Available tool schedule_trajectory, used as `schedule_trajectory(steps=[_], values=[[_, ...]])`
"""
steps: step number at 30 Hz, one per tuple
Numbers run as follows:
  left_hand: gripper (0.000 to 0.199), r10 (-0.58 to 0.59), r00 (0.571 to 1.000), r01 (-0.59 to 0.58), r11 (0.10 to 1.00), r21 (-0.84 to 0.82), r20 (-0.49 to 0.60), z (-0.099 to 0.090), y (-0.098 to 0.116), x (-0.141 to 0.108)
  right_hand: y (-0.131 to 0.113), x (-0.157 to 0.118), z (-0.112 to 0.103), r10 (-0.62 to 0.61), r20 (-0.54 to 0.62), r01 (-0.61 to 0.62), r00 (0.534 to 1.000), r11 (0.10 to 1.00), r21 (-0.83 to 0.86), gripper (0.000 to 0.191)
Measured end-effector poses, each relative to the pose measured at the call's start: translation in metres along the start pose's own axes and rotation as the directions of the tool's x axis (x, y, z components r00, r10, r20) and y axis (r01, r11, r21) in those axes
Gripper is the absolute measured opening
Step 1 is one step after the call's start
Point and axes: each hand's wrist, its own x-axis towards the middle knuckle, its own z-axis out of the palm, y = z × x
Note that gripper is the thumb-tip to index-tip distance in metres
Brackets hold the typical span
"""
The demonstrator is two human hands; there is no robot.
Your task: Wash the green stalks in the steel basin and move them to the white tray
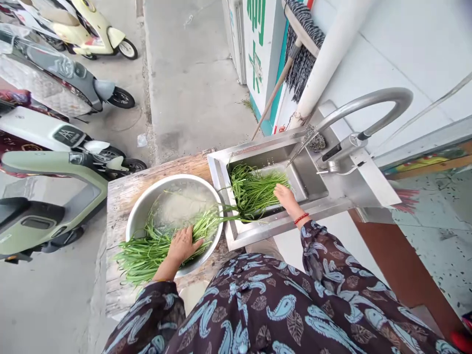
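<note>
Long green stalks (142,253) lie in a round metal basin (135,206) of cloudy water, their leafy ends hanging over its near left rim. My left hand (183,244) rests on these stalks, palm down, thumb apart from the fingers. In the steel sink (313,184) lies a second bunch of green stalks (254,191). My right hand (285,195) touches its right end, fingers stretched out over the cut ends. A few stalks bridge the basin rim and the sink edge. Water runs from the curved faucet (383,93) into the sink.
The basin stands on a wooden board (120,201) left of the sink. A scouring ball (316,140) sits at the sink's back corner. Behind are a mop (304,44) and a white pipe (328,59). Parked scooters (88,182) line the left side.
</note>
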Motion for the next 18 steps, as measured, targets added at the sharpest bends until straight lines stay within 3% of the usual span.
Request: schedule_trajectory(steps=[3,6,9,12,15,18], values=[[0.079,-0.023,1.0,0.022,0.999,-0.026,-0.014,-0.002,0.007,-0.003,0.007,0.021,0.001,-0.025,0.204,0.102,0.979,0.922,-0.374,0.072],[0.081,-0.056,0.997,0.052,0.996,-0.067,-0.053,-0.004,0.017,-0.009,0.018,0.035,0.017,0.01,0.396,0.279,0.918,0.694,-0.664,0.088],[0.081,-0.111,0.993,0.105,0.988,-0.109,-0.047,-0.006,0.028,-0.018,0.039,0.041,0.043,0.103,0.494,0.36,0.864,0.561,-0.746,0.094],[0.081,-0.146,0.989,0.141,0.978,-0.151,-0.022,-0.008,0.036,-0.025,0.064,0.053,0.068,0.163,0.471,0.35,0.867,0.473,-0.808,0.099],[0.085,-0.155,0.988,0.149,0.964,-0.221,-0.014,-0.009,0.036,-0.03,0.078,0.076,0.083,0.195,0.433,0.319,0.88,0.434,-0.843,0.102],[0.082,-0.139,0.99,0.12,0.944,-0.306,-0.039,-0.013,0.028,-0.037,0.076,0.098,0.079,0.245,0.482,0.345,0.841,0.443,-0.828,0.096]])
